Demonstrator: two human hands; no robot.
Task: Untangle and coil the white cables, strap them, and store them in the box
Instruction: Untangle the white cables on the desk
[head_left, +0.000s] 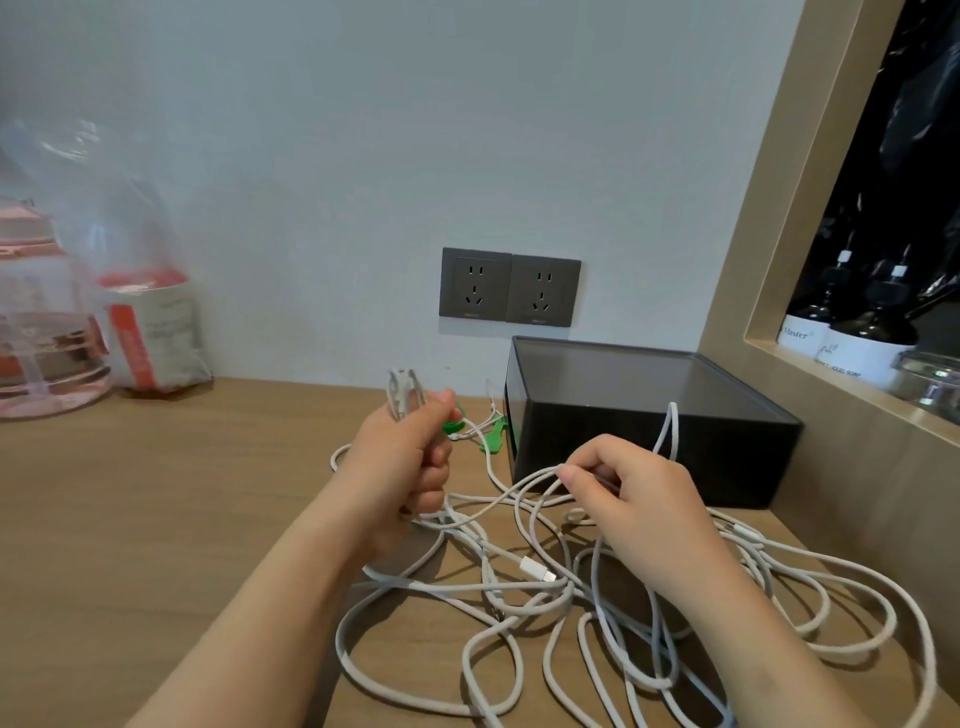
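A tangle of white cables (545, 613) sprawls over the wooden desk (156, 519) in front of me. My left hand (405, 462) grips a folded bundle of white cable, whose loops stick up above the fist. My right hand (628, 499) pinches a strand of the tangle and lifts it off the desk. Green straps (493, 439) lie on the desk between my left hand and the dark lidded box (644, 415), which stands at the back right with its lid on. One white cable arcs up in front of the box.
Two dark wall sockets (509, 288) sit above the box. At the far left stand a pink water jug (47, 332) and a plastic bag with a packet (150, 332). A wooden-framed niche with dark bottles (852, 332) borders the right side.
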